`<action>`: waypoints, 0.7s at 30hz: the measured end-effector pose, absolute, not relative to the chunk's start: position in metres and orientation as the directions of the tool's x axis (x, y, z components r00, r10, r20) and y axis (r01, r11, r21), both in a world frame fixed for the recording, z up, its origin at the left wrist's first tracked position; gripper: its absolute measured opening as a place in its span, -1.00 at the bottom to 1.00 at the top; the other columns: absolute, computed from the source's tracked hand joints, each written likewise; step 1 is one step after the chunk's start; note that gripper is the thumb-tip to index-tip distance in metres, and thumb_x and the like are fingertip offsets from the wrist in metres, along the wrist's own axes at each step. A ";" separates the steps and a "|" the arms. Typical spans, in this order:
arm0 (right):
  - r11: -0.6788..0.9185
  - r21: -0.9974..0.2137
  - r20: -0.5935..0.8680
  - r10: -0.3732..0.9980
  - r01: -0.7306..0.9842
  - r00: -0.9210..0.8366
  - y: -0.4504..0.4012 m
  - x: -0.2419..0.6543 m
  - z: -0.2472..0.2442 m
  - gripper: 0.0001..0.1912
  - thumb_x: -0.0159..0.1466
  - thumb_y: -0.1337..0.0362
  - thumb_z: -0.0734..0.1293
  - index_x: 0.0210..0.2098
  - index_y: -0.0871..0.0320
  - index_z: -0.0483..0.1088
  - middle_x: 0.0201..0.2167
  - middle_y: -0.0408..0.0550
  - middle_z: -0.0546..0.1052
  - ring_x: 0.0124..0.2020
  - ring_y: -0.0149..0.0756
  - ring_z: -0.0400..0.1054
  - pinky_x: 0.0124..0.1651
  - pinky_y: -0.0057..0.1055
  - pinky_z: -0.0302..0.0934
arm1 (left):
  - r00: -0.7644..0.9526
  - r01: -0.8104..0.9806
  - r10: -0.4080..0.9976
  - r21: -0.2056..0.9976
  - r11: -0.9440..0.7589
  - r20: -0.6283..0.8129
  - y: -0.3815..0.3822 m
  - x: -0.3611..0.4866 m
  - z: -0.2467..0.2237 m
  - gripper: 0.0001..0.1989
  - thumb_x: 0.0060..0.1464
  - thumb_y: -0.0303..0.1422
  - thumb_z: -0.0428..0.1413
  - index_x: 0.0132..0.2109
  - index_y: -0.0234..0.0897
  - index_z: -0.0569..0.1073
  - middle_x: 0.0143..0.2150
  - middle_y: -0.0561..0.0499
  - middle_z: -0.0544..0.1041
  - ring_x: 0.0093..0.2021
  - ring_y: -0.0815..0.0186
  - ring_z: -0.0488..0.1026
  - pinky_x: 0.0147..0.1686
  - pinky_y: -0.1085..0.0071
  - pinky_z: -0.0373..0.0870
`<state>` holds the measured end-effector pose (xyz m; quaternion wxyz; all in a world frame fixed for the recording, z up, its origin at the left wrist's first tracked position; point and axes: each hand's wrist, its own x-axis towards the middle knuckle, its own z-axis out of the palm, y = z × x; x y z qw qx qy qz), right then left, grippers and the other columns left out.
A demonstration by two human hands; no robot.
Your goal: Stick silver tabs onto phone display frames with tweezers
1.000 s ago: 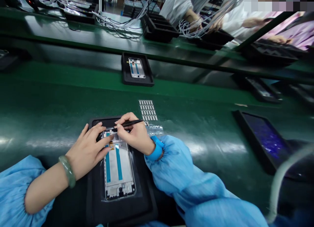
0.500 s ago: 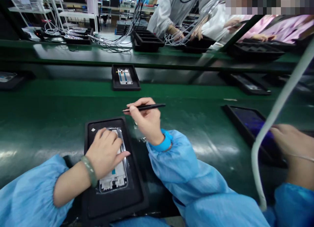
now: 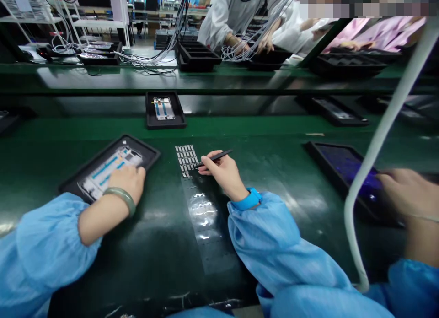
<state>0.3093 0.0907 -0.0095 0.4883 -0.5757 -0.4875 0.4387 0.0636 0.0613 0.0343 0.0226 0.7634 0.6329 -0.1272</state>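
Right hand (image 3: 222, 174) pinches slim black tweezers (image 3: 219, 156) at tiny silver labels (image 3: 187, 160); open left hand (image 3: 130, 180) rests on white phone frame (image 3: 109, 169).

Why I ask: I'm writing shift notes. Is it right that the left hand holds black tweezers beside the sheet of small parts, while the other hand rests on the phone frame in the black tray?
Not quite. The head view shows the right hand holding the black tweezers beside the sheet of small parts, while the left hand rests on the phone frame in the black tray.
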 end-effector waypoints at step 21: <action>-0.160 -0.981 -0.145 0.981 0.113 0.130 0.090 0.301 -0.015 -0.78 0.07 0.21 0.35 -0.36 0.18 0.27 -0.62 -0.22 0.42 -0.61 -0.43 0.43 -0.57 -0.57 0.37 | 0.660 0.719 0.746 0.216 -0.660 0.083 0.097 0.066 -0.013 -0.50 0.12 -0.12 -0.04 0.19 -0.07 0.19 0.29 -0.04 0.14 0.30 0.13 -0.02 0.23 0.01 -0.10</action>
